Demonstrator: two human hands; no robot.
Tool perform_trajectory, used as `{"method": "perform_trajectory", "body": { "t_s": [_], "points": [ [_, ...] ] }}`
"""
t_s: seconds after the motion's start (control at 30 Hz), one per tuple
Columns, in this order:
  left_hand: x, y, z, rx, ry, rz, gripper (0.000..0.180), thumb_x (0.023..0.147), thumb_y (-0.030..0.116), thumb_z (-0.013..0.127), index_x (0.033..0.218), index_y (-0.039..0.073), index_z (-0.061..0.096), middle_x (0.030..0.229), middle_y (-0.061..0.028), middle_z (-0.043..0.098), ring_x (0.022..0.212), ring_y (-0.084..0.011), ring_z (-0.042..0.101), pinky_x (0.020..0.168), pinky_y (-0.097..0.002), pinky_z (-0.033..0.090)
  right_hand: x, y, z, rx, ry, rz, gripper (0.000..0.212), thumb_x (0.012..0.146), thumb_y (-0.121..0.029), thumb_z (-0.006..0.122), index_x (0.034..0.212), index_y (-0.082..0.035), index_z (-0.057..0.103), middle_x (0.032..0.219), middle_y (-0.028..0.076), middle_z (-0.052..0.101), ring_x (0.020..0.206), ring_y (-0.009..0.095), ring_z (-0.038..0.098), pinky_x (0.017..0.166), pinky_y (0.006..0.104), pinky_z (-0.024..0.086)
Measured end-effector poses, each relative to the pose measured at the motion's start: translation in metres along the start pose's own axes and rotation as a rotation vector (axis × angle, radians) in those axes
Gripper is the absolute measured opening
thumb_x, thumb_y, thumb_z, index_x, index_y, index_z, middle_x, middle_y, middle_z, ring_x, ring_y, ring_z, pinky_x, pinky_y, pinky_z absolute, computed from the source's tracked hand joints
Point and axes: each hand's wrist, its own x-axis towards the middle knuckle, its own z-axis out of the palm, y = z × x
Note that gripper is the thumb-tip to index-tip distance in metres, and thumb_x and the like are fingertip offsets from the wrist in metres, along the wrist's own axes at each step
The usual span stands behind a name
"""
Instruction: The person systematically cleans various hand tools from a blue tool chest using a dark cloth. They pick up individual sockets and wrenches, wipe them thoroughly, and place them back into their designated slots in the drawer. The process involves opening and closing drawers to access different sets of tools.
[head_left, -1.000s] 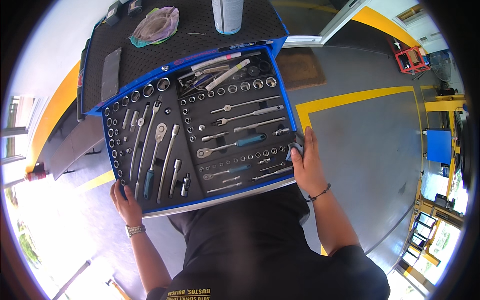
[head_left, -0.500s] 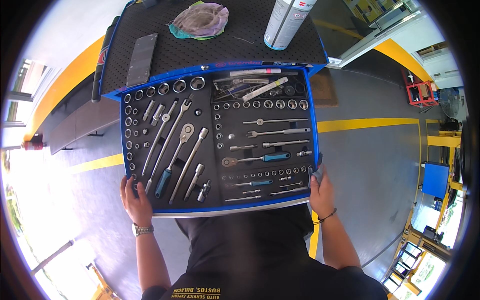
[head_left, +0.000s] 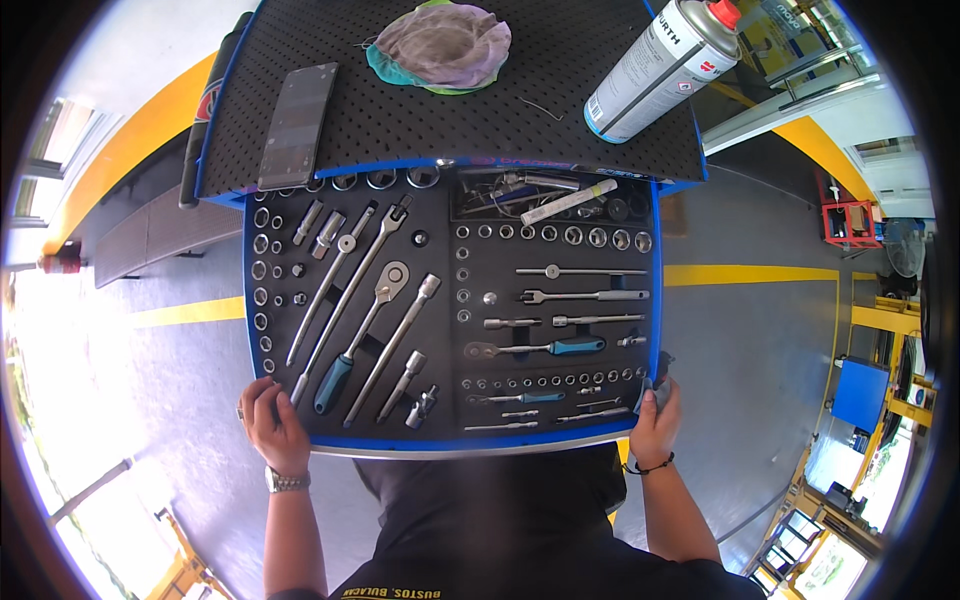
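The open tool drawer (head_left: 400, 443) lies at the centre of my view, before the wearer's dark shirt (head_left: 480, 540) and between both hands. At its 8 o'clock corner, the left hand (head_left: 275, 430) has its fingers partly curled against the rim; I cannot tell how firmly they grip. At 4 o'clock, the right hand (head_left: 655, 425) has thumb and fingers closed on a blue-grey cloth (head_left: 650, 396), held against the drawer's side.

Principal hazards, as I judge them: a sharp jerk could jolt the sockets (head_left: 550, 234) from their recesses or send the loose marker (head_left: 570, 202) sliding in the compartment (head_left: 465, 212) at 1 o'clock. Uneven force at the two corners could make the drawer bind; a hard shove could trap fingers curled over the rim. On the cabinet top (head_left: 400, 125), a knock might topple the spray can (head_left: 655, 75) at 1 o'clock, while the flat dark slab (head_left: 300, 125) at 11 o'clock reaches the front edge and might slip.

Obscured: the slab and the cabinet's edge cut off the rearmost sockets (head_left: 382, 179) at 11 o'clock. The compartment's jumble defies separation. The right hand covers much of the cloth. At 9 o'clock, glare bleaches the floor (head_left: 190, 395).
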Motion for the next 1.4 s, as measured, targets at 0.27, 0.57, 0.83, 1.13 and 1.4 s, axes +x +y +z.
{"method": "perform_trajectory", "body": {
  "t_s": [0.27, 0.57, 0.83, 1.13, 1.4],
  "points": [
    [0.021, -0.018, 0.017, -0.196, 0.312, 0.127, 0.018, 0.094, 0.012, 0.052, 0.091, -0.002, 0.063, 0.102, -0.0164, 0.062, 0.096, -0.0312, 0.058, 0.085, -0.0422, 0.046, 0.025, 0.003, 0.023, 0.077, 0.304, -0.123, 0.034, 0.102, -0.021, 0.045, 0.123, 0.004, 0.052, 0.108, 0.019, 0.06, 0.096, 0.027, 0.059, 0.088, 0.0355, 0.046],
    [0.041, 0.047, 0.084, 0.041, 0.185, 0.463, 0.036, 0.078, 0.024, 0.078, 0.106, 0.011, 0.058, 0.114, -0.0126, 0.052, 0.102, -0.0304, 0.052, 0.092, -0.0452, 0.038, 0.131, -0.025, -0.006, 0.893, 0.743, 0.175, 0.043, 0.103, -0.029, 0.045, 0.129, 0.005, 0.048, 0.122, 0.016, 0.056, 0.107, 0.023, 0.058, 0.091, 0.0304, 0.045],
    [0.083, 0.069, 0.189, -0.821, 0.382, -0.76, 0.058, 0.086, 0.046, 0.073, 0.112, 0.0, 0.05, 0.101, -0.0087, 0.052, 0.091, -0.0195, 0.051, 0.083, -0.0333, 0.043, 0.075, -0.025, 0.027, 1.032, 0.432, 0.209, 0.04, 0.102, -0.027, 0.046, 0.127, 0.004, 0.05, 0.121, 0.013, 0.059, 0.108, 0.02, 0.058, 0.094, 0.0308, 0.044],
    [0.168, 0.129, 0.218, -1.554, 0.094, -1.103, 0.1, 0.082, 0.081, 0.046, 0.156, 0.019, 0.02, 0.151, -0.018, 0.035, 0.135, -0.0351, 0.04, 0.11, -0.0469, 0.031, 0.018, -0.001, 0.046, 0.695, 0.061, 0.168, 0.031, 0.102, -0.022, 0.046, 0.115, 0.004, 0.058, 0.101, 0.008, 0.064, 0.092, 0.016, 0.059, 0.083, 0.0289, 0.047],
    [0.183, 0.086, 0.24, -1.819, -0.179, -1.012, 0.124, 0.076, 0.078, 0.06, 0.153, 0.0, 0.003, 0.154, -0.0205, 0.024, 0.133, -0.0319, 0.039, 0.115, -0.0444, 0.028, -0.005, 0.007, 0.024, 0.594, -0.065, 0.187, 0.027, 0.101, -0.019, 0.048, 0.112, 0.003, 0.059, 0.097, 0.005, 0.064, 0.089, 0.012, 0.059, 0.082, 0.0261, 0.047]
  ]
}}
